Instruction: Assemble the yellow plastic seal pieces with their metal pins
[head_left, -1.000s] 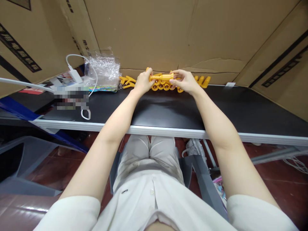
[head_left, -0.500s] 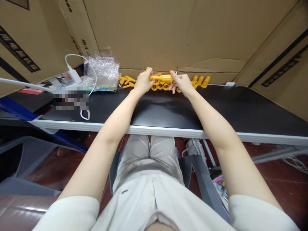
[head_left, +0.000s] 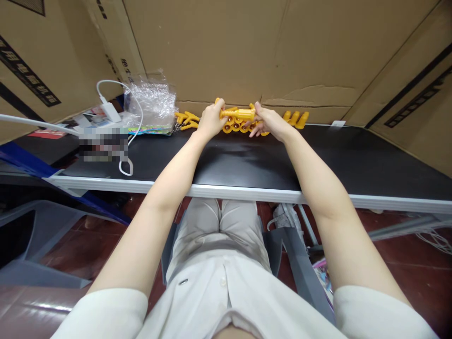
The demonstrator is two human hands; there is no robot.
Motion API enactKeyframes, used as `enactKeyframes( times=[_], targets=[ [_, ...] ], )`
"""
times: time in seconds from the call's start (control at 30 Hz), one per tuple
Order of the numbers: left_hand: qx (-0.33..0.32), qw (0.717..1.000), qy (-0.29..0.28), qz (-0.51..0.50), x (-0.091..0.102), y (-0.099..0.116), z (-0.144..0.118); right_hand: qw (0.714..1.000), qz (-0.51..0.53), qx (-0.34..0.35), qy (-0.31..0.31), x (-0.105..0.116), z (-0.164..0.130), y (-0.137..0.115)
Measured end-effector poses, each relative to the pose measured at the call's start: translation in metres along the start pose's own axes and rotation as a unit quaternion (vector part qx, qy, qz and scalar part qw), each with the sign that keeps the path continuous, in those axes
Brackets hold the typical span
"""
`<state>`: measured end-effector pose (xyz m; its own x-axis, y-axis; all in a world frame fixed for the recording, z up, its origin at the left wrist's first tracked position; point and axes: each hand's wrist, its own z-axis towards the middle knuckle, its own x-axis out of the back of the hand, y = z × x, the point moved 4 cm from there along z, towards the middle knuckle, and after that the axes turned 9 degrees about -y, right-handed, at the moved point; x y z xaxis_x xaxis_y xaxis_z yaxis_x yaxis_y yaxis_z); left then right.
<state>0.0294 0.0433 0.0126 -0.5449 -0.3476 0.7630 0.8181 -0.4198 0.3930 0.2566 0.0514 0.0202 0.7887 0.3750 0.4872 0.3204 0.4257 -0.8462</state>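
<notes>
In front of me, a yellow plastic corkscrew point(head_left: 244, 114) lies level between my two hands, its threaded shaft to the left and its ribbed sleeve to the right. My left hand point(head_left: 212, 117) is wrapped round the handle end. At the other end, my right hand point(head_left: 269, 122) grips the sleeve's tip with thumb and forefinger, its other fingers loosely spread. Below and behind the corkscrew lie several yellow hollow sleeves point(head_left: 236, 127), their round open ends facing me. Left of my left hand is a pile of yellow T-shaped handles point(head_left: 187, 117) with metal spirals.
More yellow sleeves point(head_left: 295, 119) lie to the right against the cardboard wall point(head_left: 226, 52). Clear plastic bags point(head_left: 151, 103) rest on colourful packets at the left. A white cable point(head_left: 141, 108) and charger point(head_left: 111, 111) are beside them on the black table point(head_left: 243, 165).
My right hand has shifted slightly right along the corkscrew, its lower fingers more spread. My left hand keeps its grip and place.
</notes>
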Motion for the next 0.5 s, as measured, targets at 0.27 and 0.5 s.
enactKeyframes(
  times=[0.27,0.5],
  targets=[
    [-0.007,1.0,0.005,-0.02,0.0012,0.0,-0.0015,0.998,-0.016,0.06,0.018,0.0014,-0.0058,-0.0097],
    [0.004,1.0,-0.003,-0.002,0.003,0.0032,-0.0015,0.998,-0.017,0.054,0.023,-0.0003,-0.0009,-0.006]
  ],
)
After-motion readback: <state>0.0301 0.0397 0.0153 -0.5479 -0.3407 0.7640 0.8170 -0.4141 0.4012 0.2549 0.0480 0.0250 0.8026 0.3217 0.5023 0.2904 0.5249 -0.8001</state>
